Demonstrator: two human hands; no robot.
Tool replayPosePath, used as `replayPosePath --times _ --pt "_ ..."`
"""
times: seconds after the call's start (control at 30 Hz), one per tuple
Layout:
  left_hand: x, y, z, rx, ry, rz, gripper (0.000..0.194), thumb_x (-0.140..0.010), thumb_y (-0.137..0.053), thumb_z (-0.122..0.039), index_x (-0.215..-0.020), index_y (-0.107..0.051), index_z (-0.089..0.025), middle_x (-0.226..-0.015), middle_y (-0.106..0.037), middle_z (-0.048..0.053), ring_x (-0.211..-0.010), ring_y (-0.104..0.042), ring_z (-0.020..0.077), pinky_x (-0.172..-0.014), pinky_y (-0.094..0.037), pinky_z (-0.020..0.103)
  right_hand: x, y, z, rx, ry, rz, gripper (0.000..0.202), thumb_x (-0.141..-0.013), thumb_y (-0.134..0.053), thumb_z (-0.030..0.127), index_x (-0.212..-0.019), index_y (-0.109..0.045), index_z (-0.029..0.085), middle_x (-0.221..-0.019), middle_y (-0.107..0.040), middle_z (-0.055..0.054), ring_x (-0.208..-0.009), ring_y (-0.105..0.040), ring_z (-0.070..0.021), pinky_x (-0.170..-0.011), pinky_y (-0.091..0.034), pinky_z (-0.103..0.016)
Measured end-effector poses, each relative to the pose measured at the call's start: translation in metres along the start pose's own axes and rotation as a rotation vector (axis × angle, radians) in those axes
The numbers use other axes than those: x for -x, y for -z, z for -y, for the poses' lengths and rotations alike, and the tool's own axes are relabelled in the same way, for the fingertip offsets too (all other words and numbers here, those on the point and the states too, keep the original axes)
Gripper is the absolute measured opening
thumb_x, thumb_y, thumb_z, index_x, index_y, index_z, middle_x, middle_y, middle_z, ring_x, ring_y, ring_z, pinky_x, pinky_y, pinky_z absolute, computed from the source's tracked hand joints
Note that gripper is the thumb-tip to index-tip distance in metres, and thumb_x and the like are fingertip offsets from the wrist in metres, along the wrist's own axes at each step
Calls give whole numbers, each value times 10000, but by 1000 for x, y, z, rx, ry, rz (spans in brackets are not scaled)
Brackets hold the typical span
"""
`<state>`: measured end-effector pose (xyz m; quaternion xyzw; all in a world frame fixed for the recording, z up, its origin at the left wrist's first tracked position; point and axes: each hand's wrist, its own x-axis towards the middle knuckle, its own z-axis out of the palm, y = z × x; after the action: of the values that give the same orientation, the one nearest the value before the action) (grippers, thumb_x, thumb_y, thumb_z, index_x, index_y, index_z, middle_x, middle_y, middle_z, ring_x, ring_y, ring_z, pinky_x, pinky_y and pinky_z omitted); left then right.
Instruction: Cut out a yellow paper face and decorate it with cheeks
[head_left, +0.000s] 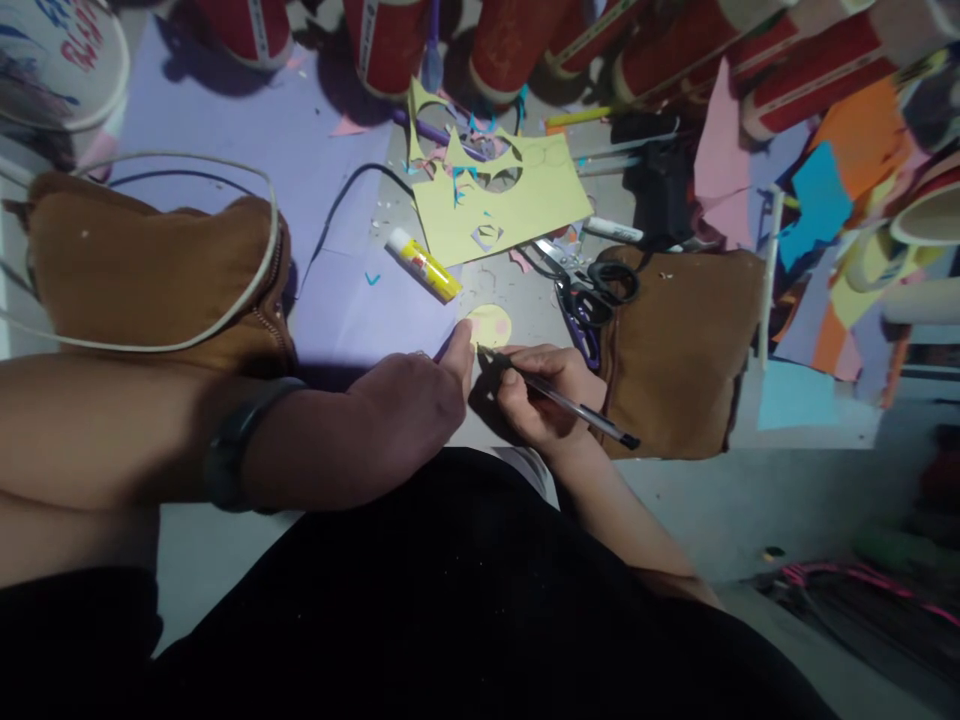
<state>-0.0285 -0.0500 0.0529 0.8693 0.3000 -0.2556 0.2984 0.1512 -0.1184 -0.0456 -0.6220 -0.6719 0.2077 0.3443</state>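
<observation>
A small round yellow paper cut-out (493, 322) with pink spots lies on the table in front of me. At its left edge, my left hand (420, 395) presses it with an outstretched index finger; the other fingers are mostly hidden. My right hand (551, 388) is closed around a ballpoint pen (574, 404) with a clear barrel, its tip at the lower edge of the cut-out. A yellow glue stick (424, 264) lies just beyond my left hand. Above the cut-out is a yellow sheet (517, 215) with holes cut from it. Black-handled scissors (592, 290) rest right of the cut-out.
Brown padded cushions (150, 260) lie to the left and right of my hands, a white cable crossing the left one. Several red cups (517, 45) line the back. Coloured paper scraps (825, 200) are piled at right. Purple paper (345, 310) covers the table's left part.
</observation>
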Motion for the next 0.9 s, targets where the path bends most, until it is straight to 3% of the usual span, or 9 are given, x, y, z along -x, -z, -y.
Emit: replayPosePath --times 0.1,0.3,0.57,0.77,0.9 --pt "-3 -6 1 -48 -10 8 732 -934 -503 -275 -1584 -241 -65 -1638 -165 290 -1051 -687 324 -814 -553 421 1 -1 0 8 44 -21 111 -864 -539 324 -927 -475 258 -844 -762 -48 -847 -770 -206 -693 -620 -359" --pt "-7 -23 2 -90 -10 -53 732 -929 -471 -228 -1598 -205 -97 -1668 -94 236 -1023 -690 297 -813 -564 418 2 -1 -1 69 82 -40 107 -867 -554 297 -952 -502 258 -861 -775 -44 -846 -775 -207 -661 -617 -350" --pt "-7 -17 1 -100 -13 -28 735 -937 -491 -266 -1592 -216 -77 -1661 -97 261 -997 -696 299 -781 -561 413 3 -1 -5 96 27 -6 150 -854 -536 367 -950 -495 260 -851 -767 -54 -844 -767 -219 -667 -596 -362" --pt "-8 -22 2 -112 -29 -55 715 -937 -483 -220 -1576 -232 -20 -1650 -99 285 -995 -703 301 -767 -571 400 0 1 3 54 58 -31 108 -864 -550 306 -930 -481 257 -834 -767 -42 -840 -770 -204 -679 -606 -342" --pt "-6 -16 1 -135 -39 -28 706 -934 -463 -196 -1575 -229 -19 -1647 -128 279 -975 -707 294 -742 -576 394 0 1 4 60 84 -48 110 -862 -564 285 -932 -483 260 -843 -772 -41 -827 -772 -198 -668 -612 -333"
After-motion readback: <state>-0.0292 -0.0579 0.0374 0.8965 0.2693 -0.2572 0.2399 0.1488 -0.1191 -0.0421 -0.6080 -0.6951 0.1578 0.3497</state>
